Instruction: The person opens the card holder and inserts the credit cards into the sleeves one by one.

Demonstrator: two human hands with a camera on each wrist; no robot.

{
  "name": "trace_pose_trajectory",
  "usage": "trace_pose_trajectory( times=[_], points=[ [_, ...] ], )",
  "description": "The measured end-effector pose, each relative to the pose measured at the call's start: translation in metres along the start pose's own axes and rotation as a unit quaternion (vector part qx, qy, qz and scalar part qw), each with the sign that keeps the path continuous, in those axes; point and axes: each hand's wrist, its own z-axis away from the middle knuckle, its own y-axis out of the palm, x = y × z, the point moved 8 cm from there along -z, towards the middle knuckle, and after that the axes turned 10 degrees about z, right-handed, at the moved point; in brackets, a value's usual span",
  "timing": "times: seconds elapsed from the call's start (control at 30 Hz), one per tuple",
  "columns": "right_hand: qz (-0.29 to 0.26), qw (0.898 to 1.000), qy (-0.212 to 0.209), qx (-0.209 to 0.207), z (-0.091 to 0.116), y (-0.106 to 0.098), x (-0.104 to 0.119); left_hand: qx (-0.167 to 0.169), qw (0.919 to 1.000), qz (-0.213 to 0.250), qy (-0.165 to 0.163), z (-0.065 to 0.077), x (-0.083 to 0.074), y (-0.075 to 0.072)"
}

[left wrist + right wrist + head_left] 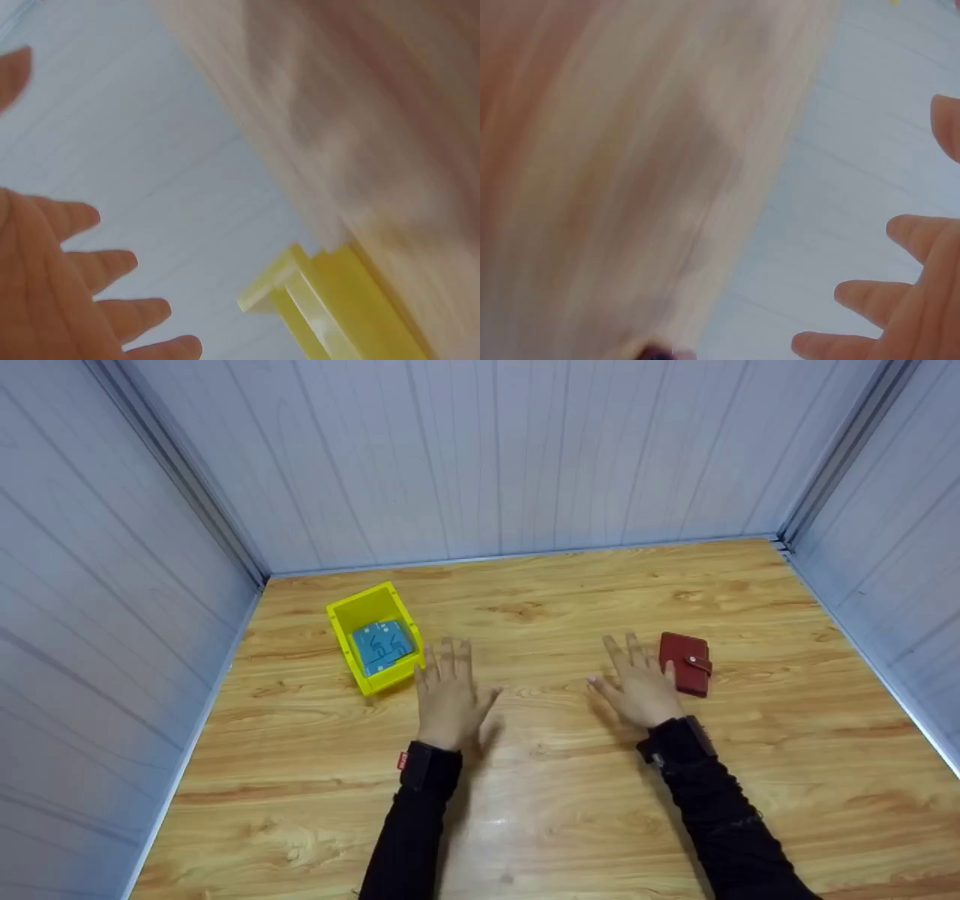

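My left hand (448, 701) is held over the table with fingers spread and straight, holding nothing. Just left of its fingertips stands a yellow bin (360, 667), whose edge also shows in the left wrist view. Inside the bin lie flat blue cards or packets (381, 643) with dark line drawings. My right hand (641, 690) is likewise spread and holds nothing. Beside it, on the right, lies a closed dark red wallet (684, 660) with a snap strap; the little finger overlaps its left edge in the head view. Whether it touches the wallet I cannot tell.
The wood-grain table (525, 810) is bounded by a pale panelled wall (480, 457) at the back, with more panels at left and right. Black sleeves with wrist straps cover both forearms.
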Motion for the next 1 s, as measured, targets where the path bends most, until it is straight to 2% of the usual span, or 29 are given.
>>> trace_pose_trajectory(
  times=[0.17, 0.43, 0.67, 0.8, 1.0],
  points=[
    [0.003, 1.0, 0.022, 0.004, 0.002, -0.007, -0.029, -0.029, 0.9992, -0.005, -0.027, -0.004, 0.024, -0.015],
    [0.007, 0.999, 0.042, 0.011, 0.004, -0.009, -0.071, -0.009, 0.9982, -0.013, -0.058, -0.009, 0.056, -0.023],
    [0.016, 0.997, 0.059, 0.039, 0.0, -0.004, -0.093, -0.007, 0.9984, -0.014, -0.054, -0.017, 0.07, -0.025],
    [0.021, 0.996, 0.059, 0.057, -0.001, -0.004, -0.098, -0.003, 0.9984, -0.005, -0.056, -0.019, 0.076, -0.024],
    [0.016, 0.996, 0.046, 0.073, -0.004, 0.0, -0.102, 0.005, 0.9984, -0.024, -0.052, -0.025, 0.081, -0.025]
  ],
)
